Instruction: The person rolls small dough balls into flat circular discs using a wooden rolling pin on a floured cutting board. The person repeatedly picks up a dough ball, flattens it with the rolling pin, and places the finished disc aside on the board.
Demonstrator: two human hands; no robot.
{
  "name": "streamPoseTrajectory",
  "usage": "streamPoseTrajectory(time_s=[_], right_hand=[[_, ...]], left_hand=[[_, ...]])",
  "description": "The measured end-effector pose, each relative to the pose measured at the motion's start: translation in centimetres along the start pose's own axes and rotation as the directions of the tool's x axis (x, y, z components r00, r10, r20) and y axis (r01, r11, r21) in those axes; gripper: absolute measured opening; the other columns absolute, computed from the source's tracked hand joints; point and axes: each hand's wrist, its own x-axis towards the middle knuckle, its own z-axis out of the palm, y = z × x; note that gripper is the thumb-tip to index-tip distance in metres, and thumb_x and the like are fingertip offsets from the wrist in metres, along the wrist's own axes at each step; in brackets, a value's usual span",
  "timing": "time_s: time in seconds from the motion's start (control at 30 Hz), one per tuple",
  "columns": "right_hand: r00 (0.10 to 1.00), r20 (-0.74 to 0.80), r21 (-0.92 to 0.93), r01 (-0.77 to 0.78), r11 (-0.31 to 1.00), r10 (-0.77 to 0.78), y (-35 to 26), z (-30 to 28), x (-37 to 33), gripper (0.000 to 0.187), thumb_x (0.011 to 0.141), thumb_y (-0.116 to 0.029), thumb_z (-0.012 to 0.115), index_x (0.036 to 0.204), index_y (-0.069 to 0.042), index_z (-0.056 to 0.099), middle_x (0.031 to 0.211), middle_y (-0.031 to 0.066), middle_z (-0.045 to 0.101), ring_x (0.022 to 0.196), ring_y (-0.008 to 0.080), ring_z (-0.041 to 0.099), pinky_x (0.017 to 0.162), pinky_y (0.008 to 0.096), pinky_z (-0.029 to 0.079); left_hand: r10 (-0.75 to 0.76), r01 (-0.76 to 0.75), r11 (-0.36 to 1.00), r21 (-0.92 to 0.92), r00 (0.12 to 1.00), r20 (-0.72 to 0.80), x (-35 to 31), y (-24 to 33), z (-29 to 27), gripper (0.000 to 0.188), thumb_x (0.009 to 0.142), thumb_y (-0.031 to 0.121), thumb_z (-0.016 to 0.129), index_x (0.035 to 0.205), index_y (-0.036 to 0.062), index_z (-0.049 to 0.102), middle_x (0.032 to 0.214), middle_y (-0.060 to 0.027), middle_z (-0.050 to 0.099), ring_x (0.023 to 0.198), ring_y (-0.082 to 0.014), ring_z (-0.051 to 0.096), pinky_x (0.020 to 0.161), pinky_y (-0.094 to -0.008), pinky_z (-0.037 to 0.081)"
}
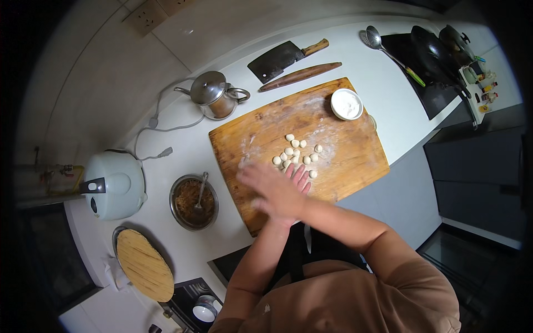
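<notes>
Although small condiment bottles [488, 87] stand at the far right, beside the stove, their labels are too tiny to read from here; any marking on the pale rice cooker [123, 186] is also beyond me. The person's forearms cross over the near edge of the wooden cutting board [352, 150], the right one on top. The right hand [273, 190] reaches leftward, blurred, its fingers stretched out flat and its thumb apart. Beneath it, the left hand [300, 178] points away from the body; only its extended, slightly parted fingers peek out, the rest covered. I can't tell whether anything lies between the palms. Just beyond those fingertips, small round dough pieces [296, 153] sit clustered mid-board amid dusted flour. A white bowl of flour [333, 106] rests near the board's far right corner, and past the far edge lies a tapered rolling pin [300, 76].
</notes>
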Motion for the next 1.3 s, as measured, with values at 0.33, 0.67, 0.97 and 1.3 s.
streamPoseTrajectory(time_s=[0.33,0.67,0.97,1.3], right_hand=[[0.984,-0.064,-0.08,-0.172,0.982,0.167,8.4,-4.3,0.7,0.028,0.073,-0.008,0.077,0.1,-0.011,0.073,0.118,0.0108,0.063,0.115,0.032,0.056,0.097,0.0413,0.048],[0.995,-0.023,-0.105,-0.103,0.989,0.101,9.0,-2.4,0.6,0.029,0.068,-0.008,0.081,0.095,-0.008,0.07,0.119,0.0099,0.062,0.116,0.034,0.052,0.098,0.0413,0.046],[0.931,-0.005,0.4,-0.333,0.854,0.365,7.4,-1.7,0.4,0.024,0.077,-0.006,0.08,0.097,-0.003,0.068,0.085,0.0099,0.065,0.076,0.0213,0.063,0.07,0.0312,0.052],[0.986,-0.024,0.325,-0.146,0.934,0.162,7.8,-2.2,0.2,0.015,0.079,-0.003,0.076,0.094,-0.004,0.074,0.092,0.0124,0.07,0.085,0.03,0.067,0.074,0.0355,0.054]], left_hand=[[0.226,-0.275,0.958,-0.081,0.899,-0.375,0.5,7.8,-2.5,0.065,0.108,0.043,0.026,0.148,-0.0087,0.031,0.151,-0.0238,0.039,0.141,-0.0323,0.037,0.121,-0.0416,0.027],[0.242,-0.251,0.968,0.028,0.892,-0.381,1.2,8.2,-3.9,0.056,0.107,0.033,0.038,0.144,-0.009,0.036,0.147,-0.0216,0.044,0.138,-0.0306,0.042,0.119,-0.0398,0.031],[0.161,-0.041,0.934,0.356,0.935,-0.316,2.3,7.6,-5.0,0.029,0.099,0.005,0.058,0.128,0.0028,0.058,0.121,-0.01,0.062,0.11,-0.0181,0.06,0.098,-0.0329,0.048],[0.114,0.04,0.922,0.385,0.922,-0.369,2.3,8.0,-4.6,0.022,0.096,0.001,0.06,0.118,0.0004,0.061,0.11,-0.0088,0.066,0.101,-0.0169,0.062,0.089,-0.0285,0.05]])
